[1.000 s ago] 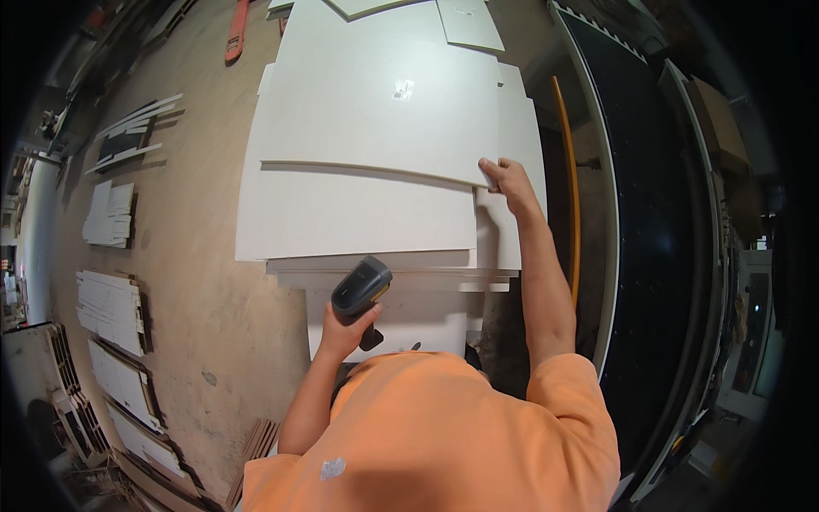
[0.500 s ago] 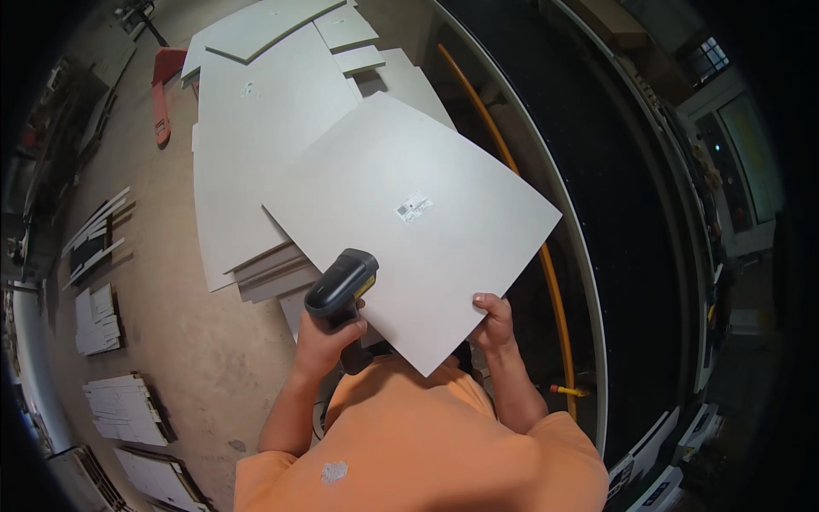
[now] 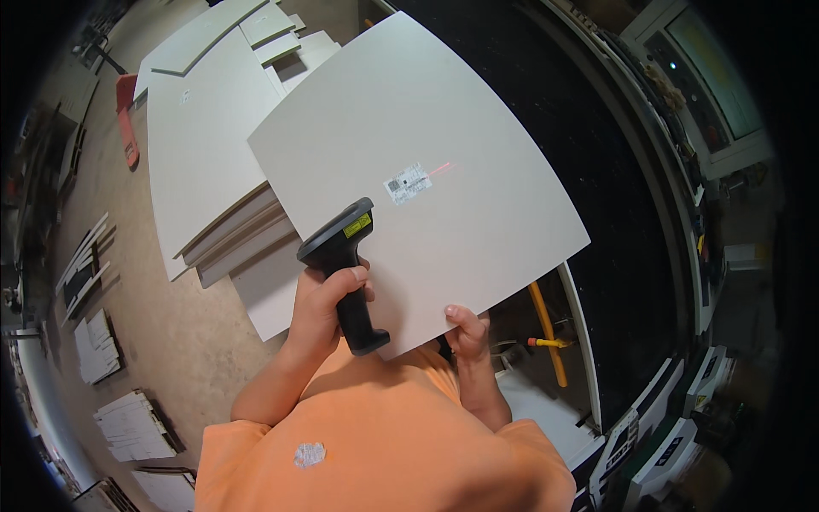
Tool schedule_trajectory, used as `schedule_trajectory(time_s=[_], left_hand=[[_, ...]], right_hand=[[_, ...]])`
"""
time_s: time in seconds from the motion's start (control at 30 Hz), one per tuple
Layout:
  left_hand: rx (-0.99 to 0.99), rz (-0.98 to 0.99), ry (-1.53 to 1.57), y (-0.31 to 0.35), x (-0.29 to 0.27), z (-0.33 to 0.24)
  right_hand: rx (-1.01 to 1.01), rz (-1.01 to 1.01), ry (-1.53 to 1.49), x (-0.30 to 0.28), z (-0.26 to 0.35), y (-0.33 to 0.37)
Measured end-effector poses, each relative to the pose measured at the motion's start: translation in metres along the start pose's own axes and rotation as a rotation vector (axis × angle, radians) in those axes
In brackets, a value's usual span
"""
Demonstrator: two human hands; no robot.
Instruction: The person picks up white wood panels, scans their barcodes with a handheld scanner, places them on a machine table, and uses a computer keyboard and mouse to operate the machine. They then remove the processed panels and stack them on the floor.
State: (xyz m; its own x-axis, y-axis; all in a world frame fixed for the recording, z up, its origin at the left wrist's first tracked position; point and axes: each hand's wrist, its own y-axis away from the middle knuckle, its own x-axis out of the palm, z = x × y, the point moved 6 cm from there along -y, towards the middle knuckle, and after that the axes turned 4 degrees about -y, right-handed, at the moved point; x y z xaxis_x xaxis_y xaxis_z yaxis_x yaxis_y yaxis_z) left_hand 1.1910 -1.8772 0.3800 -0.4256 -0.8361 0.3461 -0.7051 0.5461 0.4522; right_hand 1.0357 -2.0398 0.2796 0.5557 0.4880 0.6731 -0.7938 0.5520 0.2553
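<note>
My left hand is closed round the grip of a black barcode scanner. Its head points over a large white panel, and a red beam lands on and beside the printed label near the panel's middle. With the thumb on top at the near right edge, my right hand grips the panel; its fingers are hidden beneath. The panel is tilted in front of my chest, and its near corner is close to my orange shirt.
A stack of white panels lies ahead to the left, beside a red pallet jack. On the right runs a long black conveyor belt. A yellow handle and an orange bar sit beside it. More boards lie on the left floor.
The panel has come up closer and turned a little. My left hand has swung the scanner toward the label, and its red beam now shows. The view has shifted to the right.
</note>
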Motion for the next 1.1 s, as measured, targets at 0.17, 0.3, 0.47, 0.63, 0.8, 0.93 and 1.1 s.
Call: schedule_trajectory(time_s=[0.17,0.3,0.47,0.63,0.8,0.93,1.1], left_hand=[[-0.033,0.014,-0.049,-0.006,0.050,0.013],[-0.033,0.015,-0.081,-0.011,0.079,0.032],[0.039,-0.245,-0.167,-0.034,0.058,0.053],[0.310,-0.436,-0.689,-0.119,0.006,0.057],[0.341,-0.576,-1.277,-0.286,-0.036,0.033],[0.443,-0.505,-1.522,-0.397,-0.064,-0.003],[0.230,-0.530,-1.885,-0.412,-0.042,-0.032]], right_hand=[[-0.034,-0.027,-0.015,-0.042,0.036,0.014],[-0.041,-0.093,-0.123,-0.087,0.054,0.022],[-0.071,-0.088,-0.224,-0.140,0.081,0.024],[-0.168,-0.237,-0.297,-0.191,0.101,0.033],[-0.247,-0.398,-0.320,-0.216,0.109,0.018],[-0.284,-0.494,-0.418,-0.218,0.103,0.001],[-0.312,-0.455,-0.496,-0.217,0.097,-0.029]])
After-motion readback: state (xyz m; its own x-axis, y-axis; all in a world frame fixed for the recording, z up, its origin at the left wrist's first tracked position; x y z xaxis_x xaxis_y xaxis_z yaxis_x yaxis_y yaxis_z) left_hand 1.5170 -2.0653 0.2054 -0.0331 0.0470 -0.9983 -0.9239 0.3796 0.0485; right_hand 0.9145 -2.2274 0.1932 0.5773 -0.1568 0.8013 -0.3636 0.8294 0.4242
